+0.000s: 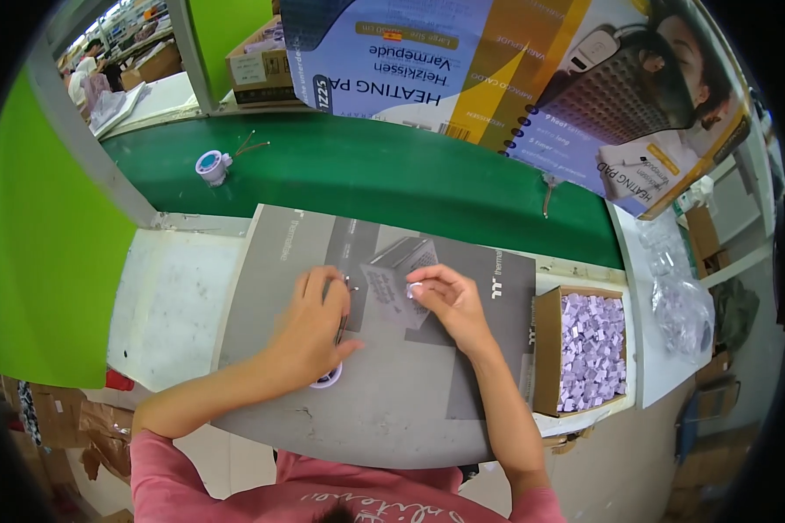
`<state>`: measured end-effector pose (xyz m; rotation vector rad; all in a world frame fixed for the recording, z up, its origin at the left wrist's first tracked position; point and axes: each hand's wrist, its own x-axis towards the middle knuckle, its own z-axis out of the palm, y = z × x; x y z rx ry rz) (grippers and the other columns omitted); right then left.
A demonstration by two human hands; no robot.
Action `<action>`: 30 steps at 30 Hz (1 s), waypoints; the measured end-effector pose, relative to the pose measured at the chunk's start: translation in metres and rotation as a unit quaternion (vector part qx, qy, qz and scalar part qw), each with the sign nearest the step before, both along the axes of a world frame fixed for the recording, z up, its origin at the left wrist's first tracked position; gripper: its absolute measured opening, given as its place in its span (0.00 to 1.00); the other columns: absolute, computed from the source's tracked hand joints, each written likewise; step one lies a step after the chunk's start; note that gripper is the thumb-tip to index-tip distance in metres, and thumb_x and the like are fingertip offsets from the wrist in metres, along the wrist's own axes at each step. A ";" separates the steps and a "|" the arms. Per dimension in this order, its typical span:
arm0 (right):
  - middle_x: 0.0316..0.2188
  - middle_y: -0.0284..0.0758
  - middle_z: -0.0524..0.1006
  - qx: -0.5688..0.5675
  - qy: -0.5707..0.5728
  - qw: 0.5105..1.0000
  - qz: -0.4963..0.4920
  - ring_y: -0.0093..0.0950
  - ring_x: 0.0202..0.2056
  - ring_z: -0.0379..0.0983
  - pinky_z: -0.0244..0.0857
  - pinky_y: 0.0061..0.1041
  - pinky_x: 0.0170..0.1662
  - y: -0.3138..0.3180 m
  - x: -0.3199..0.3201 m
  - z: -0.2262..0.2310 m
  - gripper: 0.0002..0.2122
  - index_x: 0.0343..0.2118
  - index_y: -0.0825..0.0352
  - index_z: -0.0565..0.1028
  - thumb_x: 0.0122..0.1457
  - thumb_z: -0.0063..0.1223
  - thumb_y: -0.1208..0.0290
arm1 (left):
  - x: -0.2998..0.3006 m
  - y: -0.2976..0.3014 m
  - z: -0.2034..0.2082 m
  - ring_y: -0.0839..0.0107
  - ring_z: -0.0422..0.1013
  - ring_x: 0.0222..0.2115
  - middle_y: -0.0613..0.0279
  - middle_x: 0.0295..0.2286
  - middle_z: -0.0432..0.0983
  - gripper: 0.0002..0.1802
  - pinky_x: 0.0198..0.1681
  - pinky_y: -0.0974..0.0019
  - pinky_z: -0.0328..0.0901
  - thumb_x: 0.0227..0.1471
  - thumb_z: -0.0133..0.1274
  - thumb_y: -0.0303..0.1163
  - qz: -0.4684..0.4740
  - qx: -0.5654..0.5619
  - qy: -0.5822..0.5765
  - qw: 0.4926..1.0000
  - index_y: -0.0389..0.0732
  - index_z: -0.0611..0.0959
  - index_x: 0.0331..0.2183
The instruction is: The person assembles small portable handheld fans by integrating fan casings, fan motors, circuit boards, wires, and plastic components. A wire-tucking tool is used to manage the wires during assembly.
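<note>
My left hand (pixel 317 318) is closed over a grey printed cardboard sheet (pixel 384 383), its fingers curled around dark wires (pixel 344 324) whose bare tips stick up beside the index finger. Partly hidden under that hand is a round lilac plastic part (pixel 328 378); whether the wires join it I cannot tell. Thumb and fingertips of my right hand (pixel 452 305) pinch a small lilac plastic piece (pixel 412 290), a little to the right of the wire tips. Many similar small lilac pieces (pixel 593 349) fill an open cardboard box (pixel 547 357) right of the sheet.
Beyond the sheet runs a green conveyor belt (pixel 349 166), with a round lilac part with wires (pixel 211 166) on its left. More wires (pixel 547 196) show at right below a large printed carton (pixel 497 78). A green panel (pixel 52 253) borders the left; plastic bags (pixel 680 305) lie right.
</note>
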<state>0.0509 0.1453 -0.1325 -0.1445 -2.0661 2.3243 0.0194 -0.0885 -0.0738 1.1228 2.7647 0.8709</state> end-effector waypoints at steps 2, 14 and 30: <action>0.33 0.31 0.78 0.062 -0.028 0.998 0.005 0.16 0.34 0.72 0.67 0.17 0.39 -0.007 -0.004 -0.015 0.09 0.40 0.68 0.77 0.56 0.55 0.81 | -0.004 0.002 0.008 0.53 0.69 0.44 0.51 0.38 0.69 0.22 0.37 0.56 0.68 0.38 0.67 0.30 0.051 -0.073 -0.041 0.995 0.38 0.71 0.32; 0.41 0.38 0.77 0.016 0.068 0.997 -0.041 0.21 0.42 0.73 0.68 0.20 0.45 -0.010 -0.005 -0.018 0.14 0.45 0.74 0.71 0.56 0.57 0.82 | -0.063 0.025 -0.033 0.72 0.77 0.30 0.60 0.26 0.81 0.14 0.35 0.69 0.69 0.58 0.52 0.37 -0.145 -0.024 -0.411 0.900 0.36 0.83 0.38; 0.45 0.44 0.74 -0.014 0.149 0.989 -0.001 0.27 0.46 0.72 0.66 0.27 0.51 -0.001 -0.002 -0.007 0.15 0.46 0.75 0.71 0.54 0.53 0.87 | -0.078 0.024 -0.030 0.74 0.77 0.29 0.55 0.28 0.81 0.10 0.34 0.73 0.70 0.54 0.58 0.30 -0.131 0.186 -0.575 0.786 0.31 0.83 0.34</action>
